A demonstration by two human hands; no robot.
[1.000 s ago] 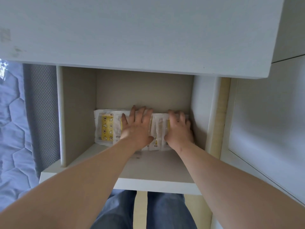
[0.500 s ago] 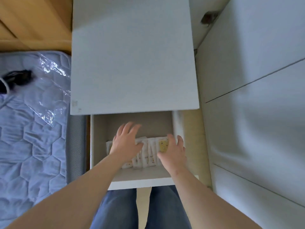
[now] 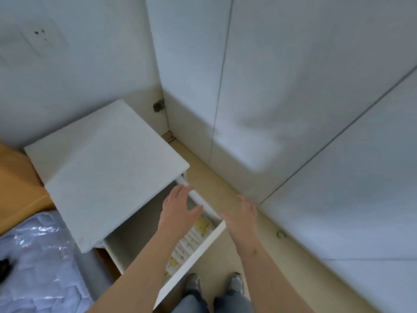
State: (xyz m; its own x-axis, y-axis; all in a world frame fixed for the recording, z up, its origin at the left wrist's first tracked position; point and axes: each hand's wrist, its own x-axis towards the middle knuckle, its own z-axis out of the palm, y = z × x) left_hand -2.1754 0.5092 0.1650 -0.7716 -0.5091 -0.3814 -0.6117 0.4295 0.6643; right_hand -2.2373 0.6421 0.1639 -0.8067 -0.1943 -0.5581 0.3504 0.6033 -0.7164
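Packets (image 3: 191,241) stood in a row just inside the front edge of the open drawer (image 3: 198,254), left hand (image 3: 178,211) and right hand (image 3: 242,220) above it, fingers loose and empty, so push the front shut with flat, even palms; half a second earlier both hands rested on the packets.

White packets (image 3: 189,241) with yellow prints stand in a row; they sit inside the open white drawer (image 3: 192,260).

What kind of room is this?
Probably a bedroom: a white nightstand with an open drawer stands beside a quilted mattress, and tall white wardrobe doors fill the right side.
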